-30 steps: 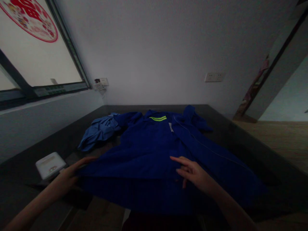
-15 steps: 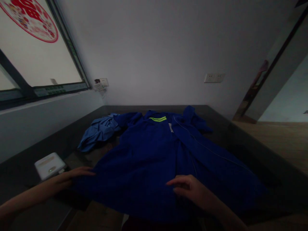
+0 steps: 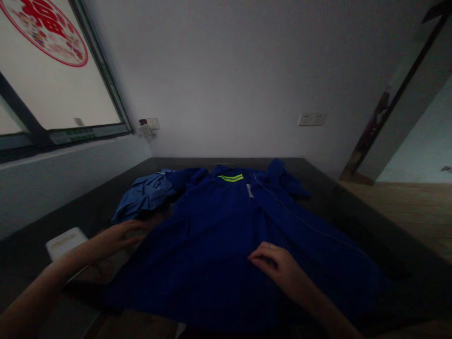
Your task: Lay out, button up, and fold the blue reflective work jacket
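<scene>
A dark blue jacket (image 3: 212, 240) lies spread out on the table, its collar away from me and its front unfastened. Two yellow-green stripes (image 3: 230, 178) show inside the collar, and thin light piping runs along the part folded to the right. My left hand (image 3: 122, 235) is open, its fingers stretched over the jacket's left edge. My right hand (image 3: 277, 263), wearing a ring, is closed in a pinch at the jacket's front edge, low in the middle. The dim light hides how much cloth lies between those fingertips.
A crumpled lighter blue garment (image 3: 146, 195) lies at the back left, by the jacket's sleeve. The white box-like object (image 3: 67, 241) is partly behind my left forearm. Dark table (image 3: 346, 197) borders a wall with sockets (image 3: 312, 119); a window stands left.
My left hand has moved up and away from me along the jacket's left edge. My right hand's fingers have drawn together near the same spot. The view has shifted slightly.
</scene>
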The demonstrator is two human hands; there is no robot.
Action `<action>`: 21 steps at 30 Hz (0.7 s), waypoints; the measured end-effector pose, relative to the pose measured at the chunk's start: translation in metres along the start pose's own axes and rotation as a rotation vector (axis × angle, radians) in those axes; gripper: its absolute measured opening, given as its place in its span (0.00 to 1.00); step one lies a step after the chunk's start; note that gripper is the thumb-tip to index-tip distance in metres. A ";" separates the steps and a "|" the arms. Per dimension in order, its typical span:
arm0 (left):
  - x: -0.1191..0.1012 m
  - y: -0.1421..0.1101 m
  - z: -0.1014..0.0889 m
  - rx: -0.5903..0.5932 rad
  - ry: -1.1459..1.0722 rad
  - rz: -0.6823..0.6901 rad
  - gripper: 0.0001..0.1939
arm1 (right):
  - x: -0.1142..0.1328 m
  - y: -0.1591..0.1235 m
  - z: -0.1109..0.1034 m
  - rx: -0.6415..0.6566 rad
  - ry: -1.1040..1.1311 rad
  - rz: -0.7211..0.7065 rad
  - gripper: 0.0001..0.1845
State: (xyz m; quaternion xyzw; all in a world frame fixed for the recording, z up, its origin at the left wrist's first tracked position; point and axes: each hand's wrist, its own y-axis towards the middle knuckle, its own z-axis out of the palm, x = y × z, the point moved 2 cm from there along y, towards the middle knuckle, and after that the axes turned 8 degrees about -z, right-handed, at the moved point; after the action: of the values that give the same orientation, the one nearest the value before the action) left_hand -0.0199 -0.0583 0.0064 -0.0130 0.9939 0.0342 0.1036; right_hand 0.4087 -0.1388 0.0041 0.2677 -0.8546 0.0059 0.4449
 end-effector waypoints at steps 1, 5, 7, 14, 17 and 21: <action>-0.014 0.012 0.002 0.064 -0.013 0.087 0.18 | 0.000 0.005 -0.003 -0.035 -0.038 -0.016 0.14; -0.075 0.049 0.026 -0.009 0.151 -0.033 0.31 | -0.012 0.022 0.001 -0.038 -0.222 -0.060 0.19; -0.097 0.052 0.046 -0.048 0.257 -0.080 0.31 | -0.022 0.026 0.011 0.066 -0.275 -0.071 0.27; -0.053 0.046 0.067 -0.052 0.268 -0.143 0.22 | -0.042 0.024 0.028 0.318 -0.386 -0.066 0.39; -0.014 0.053 0.059 -0.064 0.199 -0.182 0.22 | -0.040 0.023 0.027 0.344 -0.386 -0.064 0.39; 0.020 0.062 0.052 -0.069 0.092 -0.215 0.24 | -0.038 0.024 0.025 0.374 -0.378 -0.044 0.42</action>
State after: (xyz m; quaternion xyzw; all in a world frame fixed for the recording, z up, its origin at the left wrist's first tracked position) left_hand -0.0310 0.0064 -0.0442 -0.1246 0.9888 0.0562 0.0604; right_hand 0.3958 -0.1072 -0.0346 0.3600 -0.9006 0.1038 0.2203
